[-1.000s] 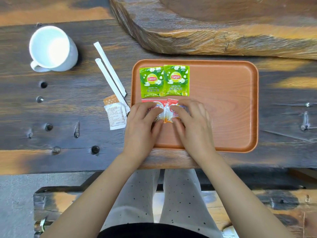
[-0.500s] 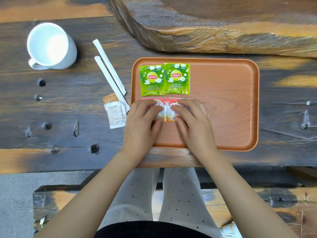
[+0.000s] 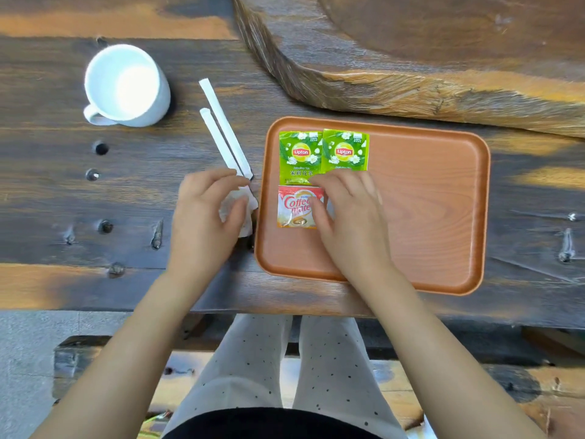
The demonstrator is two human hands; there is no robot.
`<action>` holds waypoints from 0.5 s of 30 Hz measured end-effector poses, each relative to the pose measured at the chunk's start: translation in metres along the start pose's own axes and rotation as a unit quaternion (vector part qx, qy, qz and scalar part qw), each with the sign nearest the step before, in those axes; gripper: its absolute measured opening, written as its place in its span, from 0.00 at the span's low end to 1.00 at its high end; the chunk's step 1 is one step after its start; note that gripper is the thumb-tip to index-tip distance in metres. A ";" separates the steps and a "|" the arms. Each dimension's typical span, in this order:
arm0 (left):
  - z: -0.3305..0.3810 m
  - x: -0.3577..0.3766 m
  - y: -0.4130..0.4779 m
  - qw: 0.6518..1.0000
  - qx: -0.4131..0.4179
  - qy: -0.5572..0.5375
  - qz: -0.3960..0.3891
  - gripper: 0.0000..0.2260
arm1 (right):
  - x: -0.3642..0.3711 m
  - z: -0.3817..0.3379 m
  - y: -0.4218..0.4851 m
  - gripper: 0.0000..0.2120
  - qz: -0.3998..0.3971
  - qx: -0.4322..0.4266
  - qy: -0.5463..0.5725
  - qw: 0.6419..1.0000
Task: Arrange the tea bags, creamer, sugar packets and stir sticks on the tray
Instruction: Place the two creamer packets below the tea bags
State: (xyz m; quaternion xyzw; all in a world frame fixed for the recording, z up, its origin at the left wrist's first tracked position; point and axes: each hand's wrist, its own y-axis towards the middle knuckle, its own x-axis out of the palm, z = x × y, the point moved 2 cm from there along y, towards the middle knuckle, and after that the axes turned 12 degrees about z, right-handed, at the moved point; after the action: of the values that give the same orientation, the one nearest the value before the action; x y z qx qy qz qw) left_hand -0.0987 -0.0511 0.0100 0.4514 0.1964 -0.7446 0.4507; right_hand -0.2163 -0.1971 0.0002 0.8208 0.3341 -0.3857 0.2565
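An orange tray point(image 3: 427, 201) lies on the dark wooden table. Two green Lipton tea bags point(image 3: 300, 156) sit side by side in its top left corner. Just below them is a red Coffee-mate creamer packet point(image 3: 296, 207). My right hand point(image 3: 351, 217) lies flat over the spot beside it, fingertips on the packet's right edge, hiding what is underneath. Left of the tray, my left hand point(image 3: 205, 223) pinches a white sugar packet point(image 3: 232, 210) between thumb and fingers. Two white paper-wrapped stir sticks point(image 3: 221, 128) lie slanted on the table, their lower ends under my left hand.
A white cup point(image 3: 126, 85) stands at the far left of the table. A thick raw wooden slab point(image 3: 411, 58) rises behind the tray. Bolt heads and holes point(image 3: 101, 148) dot the table's left side. The table's front edge is near my legs.
My left hand has left the creamer packets on the tray and moved left onto the sugar packet beside it. My right hand has stayed on the tray over the creamer.
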 end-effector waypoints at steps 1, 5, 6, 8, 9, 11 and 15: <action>-0.005 -0.005 0.001 1.000 -0.011 0.008 0.010 0.10 | 0.003 -0.002 0.002 0.12 -0.001 0.013 -0.019 1.000; 0.002 -0.004 -0.011 1.000 -0.002 -0.012 0.021 0.10 | -0.001 0.011 -0.011 0.10 0.026 0.069 -0.087 0.994; 0.009 0.002 -0.016 0.999 0.014 -0.030 0.014 0.10 | -0.003 0.016 -0.018 0.11 0.026 0.078 -0.097 0.992; 0.023 0.020 -0.027 0.997 0.047 -0.061 -0.007 0.10 | -0.002 0.023 -0.031 0.13 0.007 0.082 -0.097 0.992; 0.029 0.029 -0.031 0.996 0.058 -0.071 -0.014 0.10 | -0.001 0.026 -0.036 0.14 -0.002 0.077 -0.087 0.993; 0.035 0.046 -0.033 0.995 0.068 -0.075 -0.020 0.10 | 0.000 0.030 -0.039 0.13 -0.007 0.062 -0.060 0.996; 0.034 0.063 -0.033 0.995 0.087 -0.046 -0.032 0.10 | 0.000 0.033 -0.039 0.13 -0.012 0.046 -0.036 0.998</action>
State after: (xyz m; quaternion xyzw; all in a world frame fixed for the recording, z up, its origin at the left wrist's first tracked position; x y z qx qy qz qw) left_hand -0.1554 -0.0889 -0.0292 0.4477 0.1242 -0.7930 0.3942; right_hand -0.2607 -0.1950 -0.0248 0.8135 0.3161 -0.4329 0.2256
